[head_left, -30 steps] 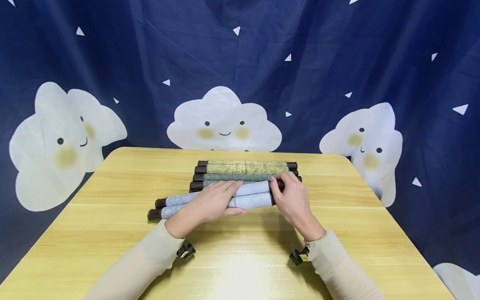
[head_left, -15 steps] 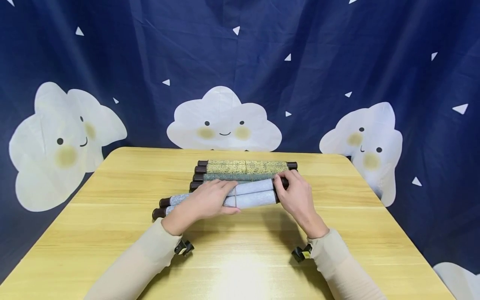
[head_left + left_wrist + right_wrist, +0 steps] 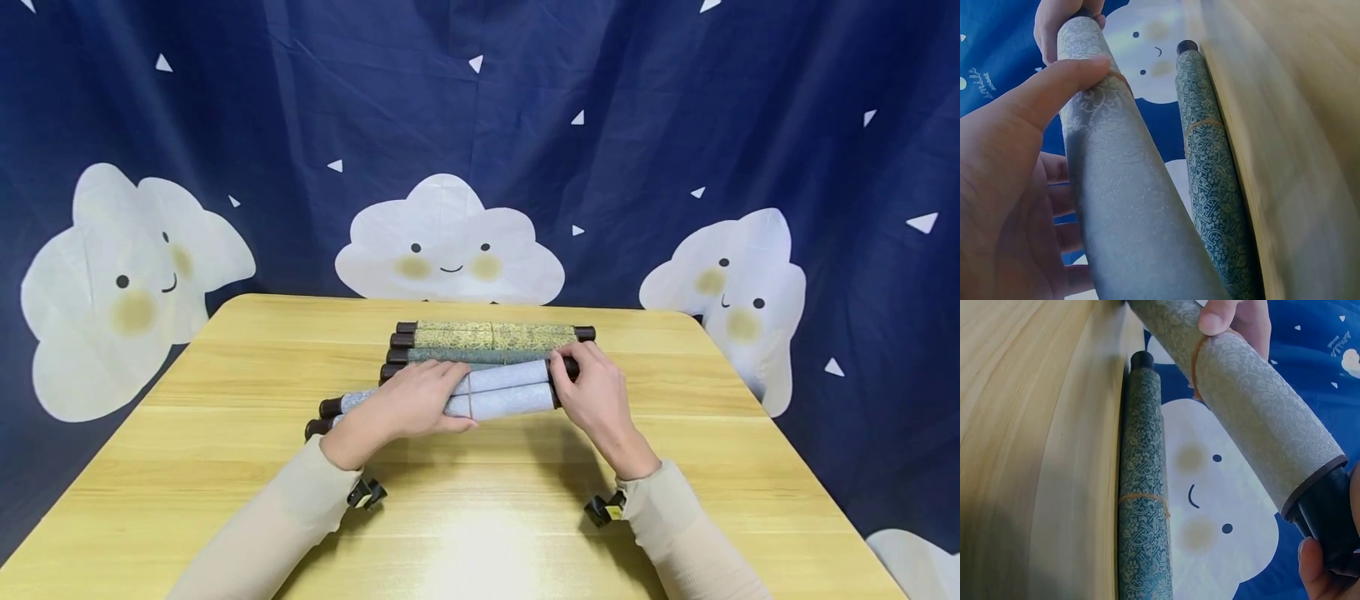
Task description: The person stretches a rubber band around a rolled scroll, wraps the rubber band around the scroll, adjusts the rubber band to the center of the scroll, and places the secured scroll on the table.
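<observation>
A pale grey-blue rolled scroll [image 3: 510, 389], made of two parallel rolls with dark end knobs and a thin band around them, is raised at a slant above the table. Around its middle, my left hand [image 3: 420, 398] grips it, thumb on the near side; the left wrist view shows the fingers behind the scroll [image 3: 1135, 206]. At the right end my right hand [image 3: 596, 400] holds the dark knobs [image 3: 1329, 519]. Just behind lies a green patterned scroll [image 3: 453, 356], partly hidden by the raised one. Its thin band [image 3: 1144, 497] shows in the right wrist view.
Farthest back on the wooden table [image 3: 300, 333] lies a yellow patterned scroll [image 3: 528, 335] with dark knobs, parallel to the green one. A dark blue curtain [image 3: 405, 100] with printed clouds hangs behind the table's far edge.
The pale scroll has shifted slightly to the right, together with my right hand. My left hand sits a little farther left along it. The green and yellow scrolls stay in place.
</observation>
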Motion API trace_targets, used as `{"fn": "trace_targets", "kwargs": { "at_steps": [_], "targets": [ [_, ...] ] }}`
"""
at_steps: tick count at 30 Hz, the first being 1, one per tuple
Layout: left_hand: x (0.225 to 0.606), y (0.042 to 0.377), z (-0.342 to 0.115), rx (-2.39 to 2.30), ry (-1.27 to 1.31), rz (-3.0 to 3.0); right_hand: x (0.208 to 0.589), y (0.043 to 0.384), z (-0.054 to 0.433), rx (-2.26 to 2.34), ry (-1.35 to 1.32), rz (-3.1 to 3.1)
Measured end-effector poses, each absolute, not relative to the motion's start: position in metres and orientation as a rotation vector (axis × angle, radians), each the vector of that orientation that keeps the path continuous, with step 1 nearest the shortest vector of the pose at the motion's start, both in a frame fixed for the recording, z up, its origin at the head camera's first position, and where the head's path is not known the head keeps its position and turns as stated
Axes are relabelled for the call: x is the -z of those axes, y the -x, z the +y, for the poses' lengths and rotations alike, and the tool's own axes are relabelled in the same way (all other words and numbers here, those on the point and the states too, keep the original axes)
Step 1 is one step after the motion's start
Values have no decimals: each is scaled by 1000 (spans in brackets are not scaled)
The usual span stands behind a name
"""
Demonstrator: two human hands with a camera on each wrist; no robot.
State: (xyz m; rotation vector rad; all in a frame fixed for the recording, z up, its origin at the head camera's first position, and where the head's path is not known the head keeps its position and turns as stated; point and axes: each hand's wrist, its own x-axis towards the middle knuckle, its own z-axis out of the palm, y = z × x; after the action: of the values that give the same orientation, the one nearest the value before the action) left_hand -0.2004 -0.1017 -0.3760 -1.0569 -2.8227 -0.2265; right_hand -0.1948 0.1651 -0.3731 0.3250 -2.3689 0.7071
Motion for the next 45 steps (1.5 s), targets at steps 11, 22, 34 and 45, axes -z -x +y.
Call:
{"fn": "trace_targets", "kwargs": {
  "at_steps": [11,22,34,45],
  "targets": [
    [380,197,-91,305,1135,-2773,368,192,160,-702,-352,-2346],
    [379,200,-97,328,1114,-2843,371,194,164,-715,-341,-2365],
    [377,200,-100,304,1085,-2811,372,197,166,-711,-340,-2355],
    [378,203,-104,275,1036,-2892,375,200,169,-717,-305,-2389]
  ]
}}
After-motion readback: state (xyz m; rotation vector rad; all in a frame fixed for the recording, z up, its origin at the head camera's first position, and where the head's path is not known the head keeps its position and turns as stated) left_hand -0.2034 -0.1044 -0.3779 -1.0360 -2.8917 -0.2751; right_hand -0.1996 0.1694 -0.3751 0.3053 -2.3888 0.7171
